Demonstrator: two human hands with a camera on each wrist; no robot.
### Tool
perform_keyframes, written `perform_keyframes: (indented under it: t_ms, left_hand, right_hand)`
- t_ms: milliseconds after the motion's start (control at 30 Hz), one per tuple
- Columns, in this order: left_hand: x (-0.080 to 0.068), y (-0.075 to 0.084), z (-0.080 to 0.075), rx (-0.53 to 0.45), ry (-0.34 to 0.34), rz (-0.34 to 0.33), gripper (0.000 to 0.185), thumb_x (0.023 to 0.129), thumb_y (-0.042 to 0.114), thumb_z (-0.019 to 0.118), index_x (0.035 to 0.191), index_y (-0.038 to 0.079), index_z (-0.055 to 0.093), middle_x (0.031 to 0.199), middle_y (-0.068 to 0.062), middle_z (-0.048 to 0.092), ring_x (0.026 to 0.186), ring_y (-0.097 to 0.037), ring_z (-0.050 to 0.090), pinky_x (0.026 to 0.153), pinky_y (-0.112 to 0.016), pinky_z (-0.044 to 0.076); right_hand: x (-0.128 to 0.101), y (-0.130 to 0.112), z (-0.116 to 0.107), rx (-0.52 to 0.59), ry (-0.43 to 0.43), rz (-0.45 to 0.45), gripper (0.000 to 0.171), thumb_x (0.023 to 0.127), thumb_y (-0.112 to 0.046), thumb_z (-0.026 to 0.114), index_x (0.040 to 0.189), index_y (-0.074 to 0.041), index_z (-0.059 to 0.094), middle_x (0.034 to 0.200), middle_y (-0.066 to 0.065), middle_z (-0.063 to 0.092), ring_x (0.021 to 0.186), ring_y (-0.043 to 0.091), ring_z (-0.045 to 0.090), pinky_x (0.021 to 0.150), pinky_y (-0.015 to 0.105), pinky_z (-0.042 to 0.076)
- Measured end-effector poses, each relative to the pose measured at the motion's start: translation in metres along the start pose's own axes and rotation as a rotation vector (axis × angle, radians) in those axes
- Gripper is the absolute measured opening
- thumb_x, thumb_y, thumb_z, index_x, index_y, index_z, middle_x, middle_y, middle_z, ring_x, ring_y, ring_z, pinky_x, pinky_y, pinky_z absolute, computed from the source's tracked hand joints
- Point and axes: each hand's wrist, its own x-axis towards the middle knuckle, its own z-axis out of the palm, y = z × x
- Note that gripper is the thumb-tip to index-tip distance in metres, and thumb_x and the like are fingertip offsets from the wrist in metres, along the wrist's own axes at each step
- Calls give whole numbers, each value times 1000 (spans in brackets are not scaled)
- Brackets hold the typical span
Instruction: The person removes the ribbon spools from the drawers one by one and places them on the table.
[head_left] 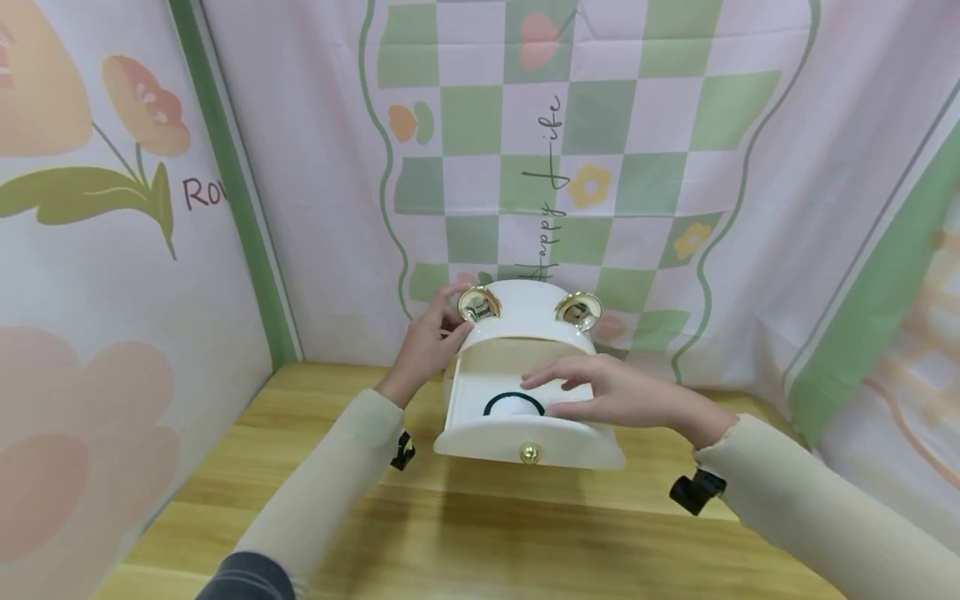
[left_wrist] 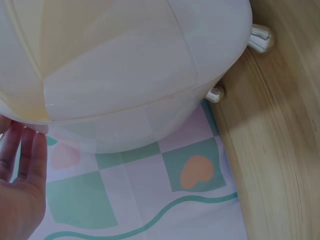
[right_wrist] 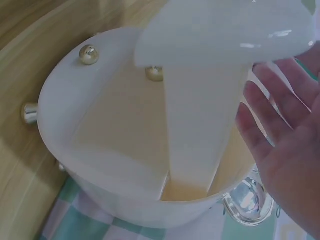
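Observation:
A white drawer cabinet (head_left: 525,321), with two round gold-rimmed knobs like eyes on top, stands on the table. Its upper drawer (head_left: 480,437) is pulled out, showing a small gold knob on the front. Inside lies a white round item with a dark green curved rim (head_left: 514,403), partly hidden by the drawer front. My left hand (head_left: 429,343) rests against the cabinet's upper left side, beside the eye; its fingers look mostly straight in the left wrist view. My right hand (head_left: 618,390) hovers over the drawer's right side, fingers extended and apart, holding nothing.
The wooden table (head_left: 495,533) stretches in front of the cabinet. Behind it hangs a green-and-white checked cloth (head_left: 470,117), close to the cabinet's back. Printed cloth also forms the left and right sides. Short metallic feet (left_wrist: 261,38) hold up the cabinet.

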Motion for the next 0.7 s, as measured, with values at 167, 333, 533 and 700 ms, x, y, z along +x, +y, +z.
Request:
perform_keyframes:
  t_ms: [167, 333, 533, 700]
  left_hand:
    - [1, 0, 0, 4, 2, -4, 55, 100, 16, 64, 149, 24, 39, 94, -5, 63, 86, -20, 65, 77, -34, 58]
    - [0, 0, 1, 10, 0, -3, 56, 100, 16, 64, 149, 25, 39, 95, -5, 64, 87, -21, 66, 78, -35, 58]
    - [0, 0, 0, 14, 0, -1, 57, 100, 15, 64, 150, 22, 38, 95, -6, 63, 88, -21, 66, 79, -35, 58]
    - [1, -1, -1, 16, 2, 4, 57, 100, 15, 64, 149, 24, 38, 95, -5, 63, 88, -20, 66, 80, -34, 58]
  right_hand:
    - [9, 10, -1, 54, -134, -34, 41, 98, -12, 66, 139, -13, 60, 144, 5, 56, 133, 23, 49, 101, 50, 48]
    - [14, 12, -2, 118, -257, 16, 52, 94, -8, 66, 145, -13, 54, 154, 9, 43, 142, 27, 39, 105, 56, 42]
    - [22, 12, 0, 123, -353, 10, 62, 96, -22, 69, 152, -14, 44, 160, 10, 32, 146, 29, 30, 110, 57, 35]
    - [29, 15, 2, 110, -394, -71, 65, 96, -25, 70, 152, -11, 42, 161, 12, 29, 147, 30, 26, 114, 59, 27]
